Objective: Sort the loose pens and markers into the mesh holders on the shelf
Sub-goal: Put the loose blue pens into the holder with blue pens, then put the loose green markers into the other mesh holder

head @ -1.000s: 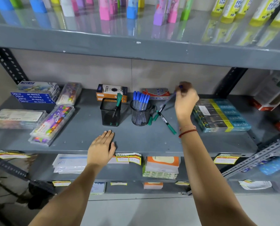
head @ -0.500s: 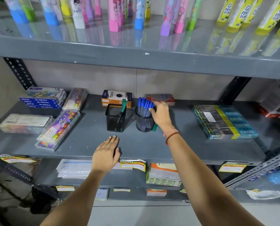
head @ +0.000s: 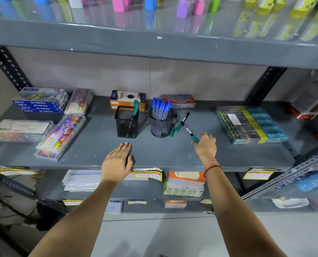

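Note:
A square black mesh holder (head: 126, 123) on the grey shelf (head: 154, 154) holds green markers (head: 136, 108). To its right, a round mesh holder (head: 161, 127) is full of blue-capped pens (head: 161, 106). Two loose green markers (head: 173, 127) lie against the round holder's right side. A third black-and-green marker (head: 188, 130) lies across them, and my right hand (head: 205, 147) pinches its near green end. My left hand (head: 117, 162) rests flat and open on the shelf's front edge, below the square holder.
Oil pastel boxes (head: 39, 102) and clear crayon cases (head: 61, 136) fill the shelf's left side. An orange box (head: 126, 99) and a red box (head: 180, 102) stand behind the holders. A flat blue-yellow pack (head: 250, 123) lies at the right. Another shelf hangs overhead.
My right hand carried a blue pen to the round holder and left it there. It then drew back and down to the near end of the loose marker. My left hand stayed put.

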Tool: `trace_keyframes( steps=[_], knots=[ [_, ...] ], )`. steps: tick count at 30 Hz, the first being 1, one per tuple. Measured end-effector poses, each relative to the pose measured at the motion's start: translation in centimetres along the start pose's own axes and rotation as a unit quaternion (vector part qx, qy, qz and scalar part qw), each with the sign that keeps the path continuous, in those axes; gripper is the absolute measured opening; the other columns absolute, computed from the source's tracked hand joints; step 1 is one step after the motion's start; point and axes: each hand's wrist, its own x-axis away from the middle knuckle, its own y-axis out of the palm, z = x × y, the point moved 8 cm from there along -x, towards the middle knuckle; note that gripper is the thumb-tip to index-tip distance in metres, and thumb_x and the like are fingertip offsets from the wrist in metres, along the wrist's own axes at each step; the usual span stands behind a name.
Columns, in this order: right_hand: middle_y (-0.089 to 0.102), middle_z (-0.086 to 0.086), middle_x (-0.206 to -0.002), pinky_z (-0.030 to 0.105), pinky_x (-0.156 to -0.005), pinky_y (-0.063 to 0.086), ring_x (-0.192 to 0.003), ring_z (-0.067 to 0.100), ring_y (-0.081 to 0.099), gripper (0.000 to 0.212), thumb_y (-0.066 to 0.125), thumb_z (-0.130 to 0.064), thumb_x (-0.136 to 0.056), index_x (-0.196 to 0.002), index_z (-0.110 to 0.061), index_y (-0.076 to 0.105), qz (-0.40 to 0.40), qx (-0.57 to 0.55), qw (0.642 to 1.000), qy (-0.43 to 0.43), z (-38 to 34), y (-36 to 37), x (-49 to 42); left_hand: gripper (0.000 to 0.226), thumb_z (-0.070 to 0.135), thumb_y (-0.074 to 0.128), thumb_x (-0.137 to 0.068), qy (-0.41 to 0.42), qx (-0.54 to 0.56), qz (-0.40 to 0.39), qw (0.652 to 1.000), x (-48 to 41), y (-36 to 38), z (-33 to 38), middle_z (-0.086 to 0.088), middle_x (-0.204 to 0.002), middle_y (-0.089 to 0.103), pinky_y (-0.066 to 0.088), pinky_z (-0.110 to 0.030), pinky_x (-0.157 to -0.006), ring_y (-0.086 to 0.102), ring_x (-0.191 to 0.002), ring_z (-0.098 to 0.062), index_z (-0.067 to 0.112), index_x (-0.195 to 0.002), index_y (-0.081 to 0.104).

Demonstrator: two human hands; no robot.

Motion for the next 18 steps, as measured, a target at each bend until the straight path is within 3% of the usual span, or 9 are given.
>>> trace_keyframes(
  steps=[5, 10, 14, 16, 18],
  knots=[
    [0.059, 0.025, -0.114, 0.047, -0.087, 0.05, -0.112, 0.041, 0.051, 0.02, 0.055, -0.007, -0.091, -0.106, 0.005, 0.059, 0.026, 0.016, 0.999, -0.016, -0.1, -0.3, 0.8, 0.058, 0.035, 0.024, -0.089, 0.0, -0.001, -0.006, 1.0, 0.0, 0.0, 0.0, -0.016, -0.131, 0.058, 0.039, -0.045, -0.102, 0.052, -0.122, -0.031, 0.003, -0.126, 0.057],
    [0.064, 0.025, -0.107, 0.042, -0.082, 0.049, -0.1, 0.041, 0.059, 0.019, 0.051, -0.009, -0.094, -0.104, 0.002, 0.062, 0.117, -0.109, 0.987, -0.03, -0.6, -3.2, 1.6, 0.061, 0.037, 0.022, -0.089, 0.0, 0.001, -0.012, 1.0, 0.0, 0.1, 0.0, -0.016, -0.133, 0.056, 0.038, -0.045, -0.103, 0.05, -0.125, -0.031, 0.004, -0.127, 0.056],
    [0.067, 0.017, -0.091, 0.046, -0.079, 0.053, -0.083, 0.031, 0.064, 0.021, 0.061, -0.016, -0.09, -0.105, -0.001, 0.06, 0.226, -0.246, 0.938, -0.093, -3.9, -8.5, 2.4, 0.063, 0.039, 0.021, -0.089, 0.003, 0.005, -0.02, 1.0, -0.1, 0.0, 0.0, -0.014, -0.135, 0.054, 0.036, -0.044, -0.105, 0.047, -0.127, -0.029, 0.004, -0.129, 0.055],
    [0.063, 0.006, -0.085, 0.036, -0.076, 0.055, -0.076, 0.019, 0.06, 0.02, 0.065, -0.016, -0.087, -0.102, -0.003, 0.061, 0.249, -0.348, 0.895, -0.125, -6.5, -10.6, 3.2, 0.064, 0.041, 0.02, -0.089, 0.012, 0.0, -0.023, 1.0, -0.1, -0.1, -0.2, -0.013, -0.137, 0.053, 0.035, -0.043, -0.106, 0.046, -0.129, -0.028, 0.005, -0.13, 0.053],
    [0.063, 0.004, -0.082, 0.03, -0.073, 0.054, -0.073, 0.02, 0.062, 0.018, 0.068, -0.015, -0.085, -0.098, -0.003, 0.062, 0.255, -0.401, 0.865, -0.159, -9.7, -12.0, 3.7, 0.061, 0.042, 0.021, -0.092, 0.001, -0.008, -0.026, 1.0, -0.1, -0.2, -1.2, -0.011, -0.141, 0.049, 0.031, -0.041, -0.109, 0.041, -0.133, -0.026, 0.008, -0.133, 0.05]
  ],
)
